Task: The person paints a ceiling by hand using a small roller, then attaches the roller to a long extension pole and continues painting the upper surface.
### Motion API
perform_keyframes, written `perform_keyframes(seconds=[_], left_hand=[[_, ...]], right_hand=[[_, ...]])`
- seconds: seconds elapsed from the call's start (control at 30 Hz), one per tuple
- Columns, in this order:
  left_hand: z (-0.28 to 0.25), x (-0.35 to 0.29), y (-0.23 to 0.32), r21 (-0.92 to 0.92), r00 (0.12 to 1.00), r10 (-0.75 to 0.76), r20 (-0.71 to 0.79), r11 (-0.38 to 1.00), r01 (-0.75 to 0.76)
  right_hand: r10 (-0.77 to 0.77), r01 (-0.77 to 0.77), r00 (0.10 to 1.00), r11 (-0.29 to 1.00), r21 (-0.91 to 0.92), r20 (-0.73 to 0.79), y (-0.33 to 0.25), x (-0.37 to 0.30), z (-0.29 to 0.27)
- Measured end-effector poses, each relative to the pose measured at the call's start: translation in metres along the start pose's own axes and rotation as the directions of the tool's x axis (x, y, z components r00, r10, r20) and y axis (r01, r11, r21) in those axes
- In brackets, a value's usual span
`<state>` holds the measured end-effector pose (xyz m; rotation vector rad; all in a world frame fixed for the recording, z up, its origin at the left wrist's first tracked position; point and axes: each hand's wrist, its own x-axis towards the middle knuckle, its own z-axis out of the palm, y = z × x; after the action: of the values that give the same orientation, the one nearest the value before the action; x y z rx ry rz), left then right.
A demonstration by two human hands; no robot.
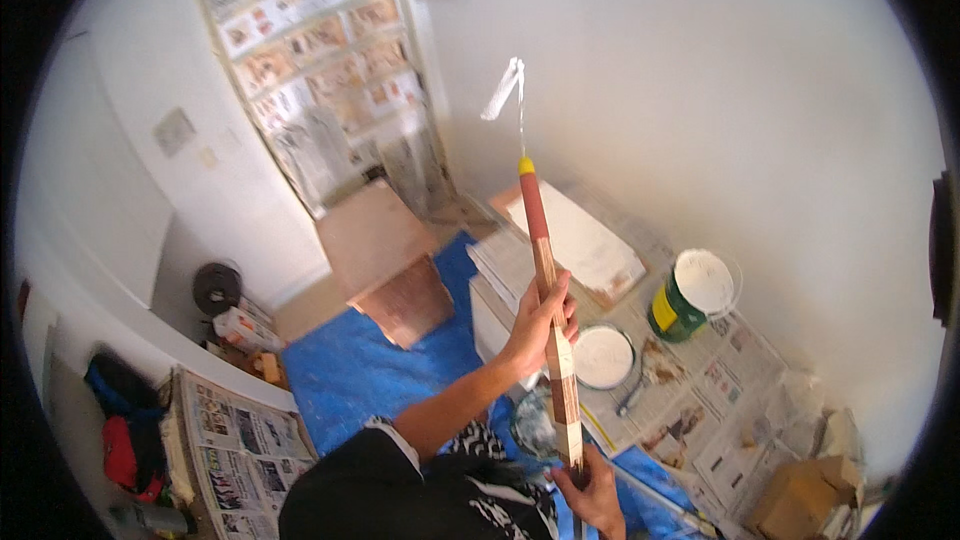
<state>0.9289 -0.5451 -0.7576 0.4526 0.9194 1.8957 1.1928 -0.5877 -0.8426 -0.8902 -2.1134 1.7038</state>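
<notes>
A paint roller (535,205) with a white sleeve, a thin wire frame and a red handle with a yellow tip is fixed on a long wooden pole (567,405). Fingers of my left hand (541,328) wrap round the pole's upper part, below the red handle. Lower down, my right hand (594,496) is closed round the same pole. The roller's head points up in front of the pale wall (690,80); whether it touches the wall I cannot tell. Right of my left hand lies a round container of white paint (605,357).
Newspaper (735,390) and a blue sheet (370,380) cover surfaces below. A green paint bucket (677,312) stands near the wall, by a white-coated board (580,240). A wooden box (375,230) stands before the newspaper-covered door (320,50). A cardboard box (805,500) sits lower right.
</notes>
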Motion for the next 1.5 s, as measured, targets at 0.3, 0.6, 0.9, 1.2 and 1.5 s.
perform_keyframes(seconds=[0.3,0.6,0.9,1.2,1.5], left_hand=[[0.007,-0.051,0.142,0.176,0.9,0.432,-0.049,0.891,-0.418],[0.031,-0.148,0.129,0.238,0.898,0.377,0.228,0.872,-0.427],[0.063,-0.309,-0.052,0.003,0.935,0.255,0.246,0.965,-0.264],[0.202,-0.246,0.065,-0.069,0.814,0.287,0.505,0.953,-0.293],[0.267,-0.186,0.134,-0.09,0.788,0.309,0.533,0.946,-0.31]], right_hand=[[0.017,-0.02,1.0,0.907,-0.421,-0.009,0.167,-0.18,0.011],[0.018,-0.157,0.916,0.935,-0.317,-0.401,0.199,-0.263,0.056],[-0.091,-0.013,0.876,0.977,-0.212,-0.474,0.102,-0.326,0.097],[-0.329,0.164,0.775,0.929,-0.331,-0.54,0.2,-0.415,0.105],[-0.429,0.211,0.599,0.899,-0.383,-0.676,0.156,-0.385,0.151]])
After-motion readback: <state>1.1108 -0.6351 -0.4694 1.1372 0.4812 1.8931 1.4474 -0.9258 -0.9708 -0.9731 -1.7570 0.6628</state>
